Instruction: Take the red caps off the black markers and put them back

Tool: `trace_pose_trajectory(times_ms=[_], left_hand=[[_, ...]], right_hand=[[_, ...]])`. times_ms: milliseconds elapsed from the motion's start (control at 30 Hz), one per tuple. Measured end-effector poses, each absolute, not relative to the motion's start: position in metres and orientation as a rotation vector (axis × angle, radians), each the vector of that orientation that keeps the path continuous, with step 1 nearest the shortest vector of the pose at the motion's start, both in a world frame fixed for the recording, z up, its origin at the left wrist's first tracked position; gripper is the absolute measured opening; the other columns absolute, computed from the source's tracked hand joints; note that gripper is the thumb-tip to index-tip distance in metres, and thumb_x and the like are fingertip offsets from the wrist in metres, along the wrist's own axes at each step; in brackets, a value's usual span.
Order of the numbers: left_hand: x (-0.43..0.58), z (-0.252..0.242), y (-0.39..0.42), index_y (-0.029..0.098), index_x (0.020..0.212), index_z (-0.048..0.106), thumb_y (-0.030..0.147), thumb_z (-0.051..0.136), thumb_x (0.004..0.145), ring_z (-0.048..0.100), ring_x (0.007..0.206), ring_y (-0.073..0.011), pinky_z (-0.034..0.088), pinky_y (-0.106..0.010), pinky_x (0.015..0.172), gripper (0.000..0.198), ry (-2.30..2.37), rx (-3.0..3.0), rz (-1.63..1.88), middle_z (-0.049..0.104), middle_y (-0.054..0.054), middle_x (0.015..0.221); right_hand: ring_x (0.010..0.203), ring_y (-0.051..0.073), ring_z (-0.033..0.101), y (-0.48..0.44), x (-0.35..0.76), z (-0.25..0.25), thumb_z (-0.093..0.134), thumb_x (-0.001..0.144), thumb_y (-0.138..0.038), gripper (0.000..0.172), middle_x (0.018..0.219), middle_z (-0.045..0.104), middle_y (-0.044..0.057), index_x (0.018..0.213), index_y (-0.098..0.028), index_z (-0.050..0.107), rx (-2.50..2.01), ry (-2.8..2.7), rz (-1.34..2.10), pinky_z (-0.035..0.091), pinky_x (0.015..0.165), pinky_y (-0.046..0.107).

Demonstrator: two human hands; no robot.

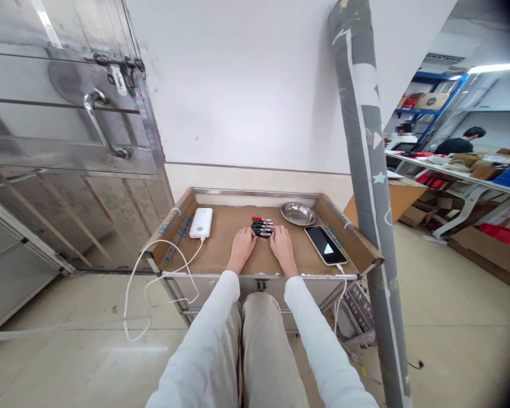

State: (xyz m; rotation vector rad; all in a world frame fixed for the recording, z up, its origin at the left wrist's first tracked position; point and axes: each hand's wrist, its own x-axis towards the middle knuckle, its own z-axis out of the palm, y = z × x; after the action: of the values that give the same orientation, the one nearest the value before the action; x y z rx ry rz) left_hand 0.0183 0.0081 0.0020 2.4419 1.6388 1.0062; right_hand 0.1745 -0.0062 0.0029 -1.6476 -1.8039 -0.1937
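A small row of capped markers (262, 231), black ones with a red marker (261, 219) at the far side, lies on the brown cardboard tabletop (221, 249). My left hand (243, 242) rests on the cardboard at their left ends, palm down, fingers stretched forward. At the right ends lies my right hand (281, 243) in the same way. Fingertips of both hands are close to or touching the nearer black markers; exact contact is too small to tell. Neither hand lifts anything. Behind and right of the markers sits a shallow round metal dish (298, 213).
A white power bank (201, 222) with a white cable (153, 245) lies left. At right is a phone (325, 245) with its cable plugged in. Raised cardboard-covered sides bound the table. A tall grey wrapped roll (368, 147) leans at the right. A person (457, 145) is in the background.
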Motion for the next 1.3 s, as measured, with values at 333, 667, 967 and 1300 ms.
trace_pose_trajectory(times_ms=[333,667,967,1300], left_hand=[[0.017,-0.005,0.011,0.015,0.085,0.052,0.013,0.039,0.088,0.059,0.084,-0.0235,0.045,-0.034,0.077,0.014,2.023,2.2,1.313,0.061,-0.011,0.083],[0.016,0.006,0.008,0.013,0.089,0.052,0.014,0.041,0.088,0.061,0.09,-0.027,0.044,-0.038,0.079,0.012,2.017,2.131,1.112,0.062,-0.016,0.09],[0.016,0.006,0.009,0.014,0.092,0.052,0.011,0.042,0.087,0.06,0.088,-0.0238,0.046,-0.036,0.078,0.012,1.924,2.204,1.121,0.061,-0.013,0.093],[0.024,0.013,0.008,0.019,0.096,0.06,0.013,0.049,0.087,0.056,0.099,-0.019,0.045,-0.034,0.094,0.015,0.974,2.58,0.993,0.059,-0.007,0.101]], right_hand=[[0.091,0.026,0.05,-0.007,0.175,-0.004,0.039,0.081,-0.006,0.025,0.093,0.058,0.015,0.092,-0.017,0.059,-1.776,-1.704,-0.349,0.039,0.079,0.037],[0.089,0.026,0.05,-0.007,0.176,-0.004,0.042,0.083,-0.01,0.02,0.093,0.058,0.015,0.09,-0.016,0.059,-1.811,-1.735,-0.428,0.039,0.076,0.036],[0.096,0.028,0.05,-0.009,0.175,0.0,0.041,0.086,-0.012,0.02,0.1,0.057,0.017,0.096,-0.014,0.059,-1.858,-1.736,-0.257,0.037,0.082,0.037],[0.088,0.02,0.052,-0.012,0.175,0.009,0.038,0.085,-0.009,0.022,0.097,0.058,0.009,0.091,-0.016,0.058,-1.591,-1.792,-0.233,0.039,0.081,0.031]])
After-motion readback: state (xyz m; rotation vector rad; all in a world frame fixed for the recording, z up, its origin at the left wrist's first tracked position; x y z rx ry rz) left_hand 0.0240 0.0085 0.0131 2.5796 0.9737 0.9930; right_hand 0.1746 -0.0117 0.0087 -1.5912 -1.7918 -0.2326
